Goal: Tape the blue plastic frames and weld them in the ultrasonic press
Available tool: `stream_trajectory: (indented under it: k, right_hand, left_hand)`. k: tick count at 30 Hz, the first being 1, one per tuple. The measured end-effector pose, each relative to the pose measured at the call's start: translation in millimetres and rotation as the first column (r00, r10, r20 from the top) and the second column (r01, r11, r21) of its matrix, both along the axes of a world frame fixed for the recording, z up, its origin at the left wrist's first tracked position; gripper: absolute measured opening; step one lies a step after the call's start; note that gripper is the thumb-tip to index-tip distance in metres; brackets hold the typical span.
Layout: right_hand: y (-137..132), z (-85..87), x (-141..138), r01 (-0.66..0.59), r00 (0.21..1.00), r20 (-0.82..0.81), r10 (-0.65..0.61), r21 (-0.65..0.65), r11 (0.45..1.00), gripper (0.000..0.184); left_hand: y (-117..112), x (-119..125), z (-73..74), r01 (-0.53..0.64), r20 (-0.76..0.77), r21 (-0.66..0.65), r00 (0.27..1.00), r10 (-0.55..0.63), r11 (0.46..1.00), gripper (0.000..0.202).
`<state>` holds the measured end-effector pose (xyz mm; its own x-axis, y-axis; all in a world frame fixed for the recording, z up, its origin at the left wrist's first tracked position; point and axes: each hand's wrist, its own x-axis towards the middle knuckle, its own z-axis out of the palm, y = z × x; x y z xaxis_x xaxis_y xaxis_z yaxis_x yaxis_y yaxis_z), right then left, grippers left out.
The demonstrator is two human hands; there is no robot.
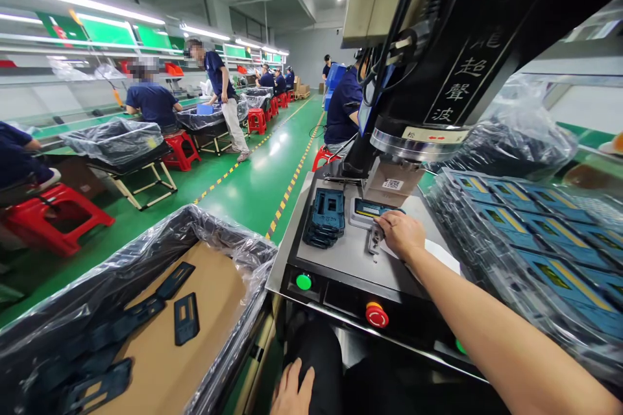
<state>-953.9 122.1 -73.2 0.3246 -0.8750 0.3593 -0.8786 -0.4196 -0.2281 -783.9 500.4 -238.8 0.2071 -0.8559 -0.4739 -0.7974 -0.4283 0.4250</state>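
Observation:
My right hand (402,234) reaches over the grey machine table (341,253), fingers curled on a blue part (372,209) seated in the fixture under the welding head (394,181). Whether the fingers grip the part or only press on it is unclear. A small stack of blue frames (325,215) lies just left of the fixture. My left hand (292,392) rests flat on my dark-trousered thigh at the bottom edge, holding nothing.
A plastic-lined cardboard box (160,337) with several dark parts stands at my left. Stacked trays of blue parts (530,233) fill the right. A green button (304,281) and red stop button (376,315) sit on the front panel. Other workers sit along the green aisle.

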Motion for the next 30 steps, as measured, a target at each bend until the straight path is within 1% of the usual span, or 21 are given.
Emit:
stream_trajectory:
  k: [2, 5, 9, 12, 18, 20, 24, 30]
  right_hand:
    - [-4.2, 1.7, -2.4, -0.027, 1.000, -0.005, 0.027, 0.016, 1.000, 0.031]
    - [-9.5, 4.7, -4.9, -0.050, 0.999, -0.012, 0.051, 0.051, 0.997, 0.027]
    - [-8.3, 4.4, -3.8, -0.036, 0.999, -0.006, 0.037, 0.059, 0.998, 0.032]
    - [-4.5, 0.4, -2.3, -0.022, 1.000, -0.001, 0.022, 0.047, 0.999, 0.034]
    - [-1.1, -3.9, -0.5, -0.003, 1.000, 0.014, 0.002, 0.016, 1.000, 0.035]
    - [0.2, -3.6, 0.3, -0.005, 1.000, 0.020, 0.005, 0.006, 1.000, 0.035]
    - [1.4, -2.3, 0.5, -0.012, 0.999, 0.038, 0.012, 0.000, 1.000, 0.036]
    - [-6.2, 0.7, -2.1, -0.050, 0.998, 0.046, 0.049, 0.028, 0.998, 0.030]
  left_hand:
    - [-1.8, -1.7, -2.4, -0.026, 0.011, 0.007, 1.000, 0.025, 1.000, 0.057]
    - [-7.0, -5.6, -5.6, -0.050, 0.039, 0.060, 0.998, 0.048, 0.997, 0.065]
    - [-11.4, -8.7, -6.7, -0.032, 0.064, 0.084, 0.998, 0.027, 0.996, 0.070]
    - [-9.7, -7.4, -5.6, -0.029, 0.049, 0.074, 0.998, 0.025, 0.997, 0.069]
    - [-3.3, -1.8, -6.7, -0.014, 0.001, 0.036, 1.000, 0.014, 0.999, 0.055]
    - [-3.1, -1.5, -8.6, -0.031, 0.006, 0.047, 1.000, 0.030, 0.998, 0.057]
    - [-3.7, -2.9, -12.8, -0.054, 0.041, 0.077, 0.998, 0.051, 0.996, 0.066]
    - [-6.3, -3.8, -16.9, -0.070, 0.034, 0.056, 0.997, 0.068, 0.996, 0.063]
